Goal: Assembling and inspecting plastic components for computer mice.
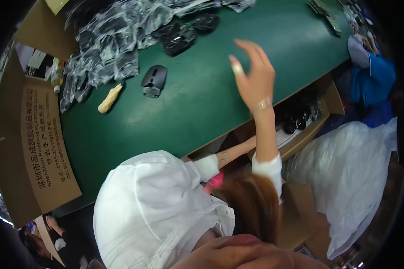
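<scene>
My right hand (257, 74) hovers over the green table (202, 85), thumb and forefinger apart with nothing between them. A pale wrap covers part of its thumb, and a clear band circles the wrist. My left forearm (236, 152) reaches rightward at the table's near edge, passing behind the right forearm toward an open carton (332, 96). The left hand itself is hidden. On the table, left of the right hand, lies a black computer-mouse shell (154, 80). Beside it rests a cream-coloured, elongated lump (110, 98). More glossy black shells (179, 41) lie farther back.
Clear plastic packing with dark pieces (110, 47) covers the far left of the table. A printed cardboard box (49, 148) stands at the left edge. Black round parts (296, 124) sit in the right-hand carton. A bulky white plastic sack (345, 170) stands right. Another person (38, 242) is lower left.
</scene>
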`<move>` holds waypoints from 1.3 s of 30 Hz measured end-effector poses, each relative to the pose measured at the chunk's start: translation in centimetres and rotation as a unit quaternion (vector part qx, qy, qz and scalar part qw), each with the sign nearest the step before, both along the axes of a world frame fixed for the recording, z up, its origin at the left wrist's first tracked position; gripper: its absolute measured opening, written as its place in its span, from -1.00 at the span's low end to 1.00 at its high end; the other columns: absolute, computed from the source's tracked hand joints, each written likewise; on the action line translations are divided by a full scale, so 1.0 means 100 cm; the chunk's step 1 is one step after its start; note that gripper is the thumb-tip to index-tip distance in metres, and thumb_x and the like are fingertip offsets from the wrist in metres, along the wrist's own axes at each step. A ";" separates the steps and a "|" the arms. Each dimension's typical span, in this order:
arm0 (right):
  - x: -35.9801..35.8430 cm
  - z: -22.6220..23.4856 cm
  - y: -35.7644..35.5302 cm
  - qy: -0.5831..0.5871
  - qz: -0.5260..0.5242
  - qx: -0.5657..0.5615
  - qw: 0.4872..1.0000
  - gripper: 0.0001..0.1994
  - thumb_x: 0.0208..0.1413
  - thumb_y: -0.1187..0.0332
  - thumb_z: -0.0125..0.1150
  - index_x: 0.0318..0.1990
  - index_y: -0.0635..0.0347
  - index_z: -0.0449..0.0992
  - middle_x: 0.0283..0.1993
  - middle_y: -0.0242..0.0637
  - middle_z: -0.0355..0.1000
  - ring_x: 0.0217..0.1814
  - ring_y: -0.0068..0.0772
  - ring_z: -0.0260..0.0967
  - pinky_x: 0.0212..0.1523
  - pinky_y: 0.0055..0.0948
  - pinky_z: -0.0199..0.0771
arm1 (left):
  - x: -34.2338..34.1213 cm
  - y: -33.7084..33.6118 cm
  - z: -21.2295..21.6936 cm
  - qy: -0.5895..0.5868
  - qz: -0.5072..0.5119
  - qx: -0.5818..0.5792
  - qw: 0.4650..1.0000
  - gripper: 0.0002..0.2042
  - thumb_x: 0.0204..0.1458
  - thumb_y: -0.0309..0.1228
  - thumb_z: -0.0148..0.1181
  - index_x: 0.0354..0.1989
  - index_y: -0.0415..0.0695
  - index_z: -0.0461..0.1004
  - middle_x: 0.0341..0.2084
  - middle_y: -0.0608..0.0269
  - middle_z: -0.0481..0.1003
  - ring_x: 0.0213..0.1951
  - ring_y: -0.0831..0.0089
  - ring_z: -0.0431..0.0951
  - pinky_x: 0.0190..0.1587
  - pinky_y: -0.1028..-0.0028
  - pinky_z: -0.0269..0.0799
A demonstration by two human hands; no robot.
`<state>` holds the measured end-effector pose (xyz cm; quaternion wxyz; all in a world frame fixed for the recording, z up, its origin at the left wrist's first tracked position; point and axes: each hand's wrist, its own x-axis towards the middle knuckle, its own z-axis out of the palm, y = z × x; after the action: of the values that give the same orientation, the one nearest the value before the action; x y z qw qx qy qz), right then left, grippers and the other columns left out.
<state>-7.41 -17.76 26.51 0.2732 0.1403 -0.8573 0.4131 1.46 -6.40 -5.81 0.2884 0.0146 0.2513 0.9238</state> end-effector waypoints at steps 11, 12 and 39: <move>-0.104 -0.018 -0.039 -0.129 0.064 0.252 0.957 -0.61 0.02 0.54 0.08 0.05 0.08 0.50 0.04 -0.34 0.51 0.07 -0.16 0.41 0.09 -0.34 0.40 | 0.029 -0.096 0.093 -0.086 -0.322 0.019 0.943 -0.60 0.13 -0.27 0.19 0.10 -0.20 0.41 -0.09 0.16 0.51 -0.19 0.38 0.53 -0.12 0.40 0.52; -0.080 -0.011 -0.020 -0.078 0.041 0.163 0.983 -0.68 0.03 0.55 0.08 -0.03 0.13 0.53 -0.05 -0.34 0.54 -0.05 -0.21 0.46 0.02 -0.39 0.42 | 0.030 -0.097 0.172 -0.089 -0.345 0.016 0.934 -0.60 0.13 -0.27 0.19 0.10 -0.20 0.41 -0.09 0.16 0.51 -0.19 0.38 0.53 -0.12 0.40 0.52; 0.380 0.020 0.030 -0.090 -0.308 -0.488 0.812 -0.29 -0.43 0.58 0.56 -0.01 0.16 0.30 -0.34 -0.35 0.36 -0.34 -0.50 0.33 -0.30 -0.60 0.38 | 0.108 -0.142 0.280 0.127 -0.372 0.058 0.918 -0.21 -0.42 -0.43 0.37 0.16 -0.20 0.25 0.11 -0.14 0.35 0.05 0.12 0.44 0.15 0.19 0.35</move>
<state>30.57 -14.73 28.47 0.3403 -0.3207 -0.5620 0.6823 12.27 -20.56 22.20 0.5754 0.2407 0.2087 0.7533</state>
